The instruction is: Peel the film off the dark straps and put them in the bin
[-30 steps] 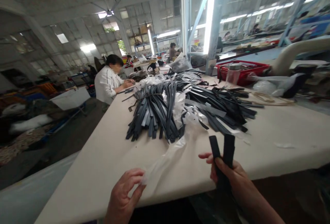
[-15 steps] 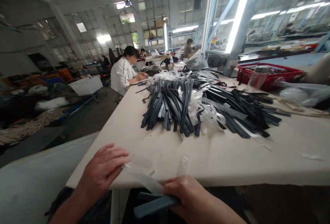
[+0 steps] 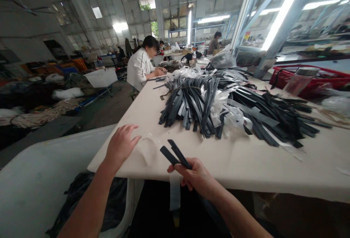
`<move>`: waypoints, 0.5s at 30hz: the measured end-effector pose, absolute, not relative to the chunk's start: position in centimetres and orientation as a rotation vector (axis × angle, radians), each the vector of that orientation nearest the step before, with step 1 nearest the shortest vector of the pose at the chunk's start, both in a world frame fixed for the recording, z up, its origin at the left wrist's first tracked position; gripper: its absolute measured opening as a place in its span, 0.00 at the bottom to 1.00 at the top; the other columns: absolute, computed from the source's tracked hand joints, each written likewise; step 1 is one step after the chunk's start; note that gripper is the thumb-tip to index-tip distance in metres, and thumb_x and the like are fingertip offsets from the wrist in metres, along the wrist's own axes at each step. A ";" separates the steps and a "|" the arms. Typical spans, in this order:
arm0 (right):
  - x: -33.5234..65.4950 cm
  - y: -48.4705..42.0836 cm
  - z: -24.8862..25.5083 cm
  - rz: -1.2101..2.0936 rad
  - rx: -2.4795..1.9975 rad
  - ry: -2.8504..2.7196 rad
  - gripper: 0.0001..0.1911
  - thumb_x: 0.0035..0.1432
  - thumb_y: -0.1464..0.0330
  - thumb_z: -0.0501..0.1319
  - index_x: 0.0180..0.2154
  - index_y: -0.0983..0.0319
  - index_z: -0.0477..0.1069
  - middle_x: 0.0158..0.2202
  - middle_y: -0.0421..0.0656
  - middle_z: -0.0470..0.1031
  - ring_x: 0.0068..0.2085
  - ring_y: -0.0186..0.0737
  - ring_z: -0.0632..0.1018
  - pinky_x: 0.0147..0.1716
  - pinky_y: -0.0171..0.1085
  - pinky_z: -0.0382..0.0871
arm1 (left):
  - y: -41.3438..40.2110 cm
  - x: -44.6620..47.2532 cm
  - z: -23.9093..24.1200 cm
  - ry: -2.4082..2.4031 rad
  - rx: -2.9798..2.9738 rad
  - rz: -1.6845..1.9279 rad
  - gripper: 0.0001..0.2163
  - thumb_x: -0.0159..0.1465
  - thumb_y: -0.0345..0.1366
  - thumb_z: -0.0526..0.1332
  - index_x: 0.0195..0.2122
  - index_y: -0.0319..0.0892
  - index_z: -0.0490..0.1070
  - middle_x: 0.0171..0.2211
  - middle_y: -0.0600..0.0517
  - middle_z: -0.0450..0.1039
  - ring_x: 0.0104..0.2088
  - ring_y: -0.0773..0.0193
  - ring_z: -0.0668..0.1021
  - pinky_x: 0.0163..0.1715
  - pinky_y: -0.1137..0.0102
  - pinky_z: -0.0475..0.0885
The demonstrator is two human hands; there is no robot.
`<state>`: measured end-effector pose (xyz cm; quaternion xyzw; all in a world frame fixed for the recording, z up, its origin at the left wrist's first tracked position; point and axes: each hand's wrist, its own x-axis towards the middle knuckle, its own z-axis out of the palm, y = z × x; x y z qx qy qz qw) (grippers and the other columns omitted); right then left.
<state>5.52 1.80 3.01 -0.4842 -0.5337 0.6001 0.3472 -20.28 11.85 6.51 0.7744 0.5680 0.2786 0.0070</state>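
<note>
My right hand (image 3: 195,175) is closed on two dark flat straps (image 3: 175,154), which stick up and to the left over the table's near edge. A pale strip (image 3: 175,195) hangs down below that hand. My left hand (image 3: 121,145) hovers over the table's near left corner with its fingers spread, holding nothing. Its fingertips are next to a crumpled piece of clear plastic film (image 3: 147,151) lying on the table. A big heap of dark straps (image 3: 207,103), mixed with clear plastic wrappers, lies further back on the beige table (image 3: 246,161).
A red basket (image 3: 311,79) and a clear bottle (image 3: 298,81) stand at the far right. A person in a white top (image 3: 140,69) sits at the table's far left end. A white sheet-covered surface (image 3: 38,179) and a black bag (image 3: 82,194) lie at my left.
My left hand let go of the clear film and opened over the table corner. My right hand lifted the straps from below the edge up over the table. The view shifted left.
</note>
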 end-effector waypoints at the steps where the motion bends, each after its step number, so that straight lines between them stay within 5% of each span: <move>1: 5.6 2.0 2.9 1.546 -1.257 -1.372 0.20 0.60 0.57 0.56 0.37 0.66 0.79 0.13 0.30 0.58 0.15 0.25 0.62 0.16 0.27 0.58 | 9.7 -19.7 6.3 1.797 2.343 0.893 0.12 0.62 0.43 0.59 0.40 0.42 0.76 0.42 0.43 0.79 0.46 0.48 0.77 0.50 0.56 0.69; 3: 5.5 2.1 2.9 1.541 -1.245 -1.362 0.20 0.59 0.57 0.56 0.36 0.66 0.79 0.13 0.30 0.59 0.14 0.26 0.61 0.16 0.27 0.57 | 5.5 -18.0 5.4 1.635 2.122 0.806 0.13 0.63 0.47 0.58 0.34 0.44 0.77 0.33 0.49 0.79 0.36 0.55 0.79 0.41 0.64 0.72; 6: 5.2 1.9 3.4 1.551 -1.233 -1.357 0.20 0.57 0.57 0.57 0.37 0.66 0.79 0.14 0.32 0.63 0.14 0.26 0.61 0.14 0.28 0.52 | 0.7 -14.7 2.9 1.358 1.854 0.586 0.11 0.58 0.44 0.65 0.39 0.46 0.79 0.29 0.54 0.78 0.28 0.62 0.76 0.29 0.71 0.69; 10: 4.7 2.0 3.9 1.553 -1.237 -1.325 0.19 0.56 0.58 0.58 0.35 0.66 0.79 0.11 0.30 0.59 0.14 0.26 0.60 0.15 0.28 0.55 | -1.8 -12.0 -0.6 1.259 1.656 0.587 0.10 0.60 0.42 0.62 0.32 0.44 0.81 0.28 0.53 0.77 0.30 0.61 0.75 0.31 0.71 0.67; 15: 5.0 2.5 3.2 1.523 -1.258 -1.290 0.17 0.57 0.59 0.58 0.35 0.65 0.78 0.10 0.28 0.55 0.14 0.27 0.60 0.19 0.30 0.62 | -3.5 -12.2 -2.2 1.140 1.185 0.553 0.12 0.61 0.41 0.62 0.38 0.41 0.81 0.30 0.50 0.79 0.29 0.63 0.76 0.33 0.70 0.69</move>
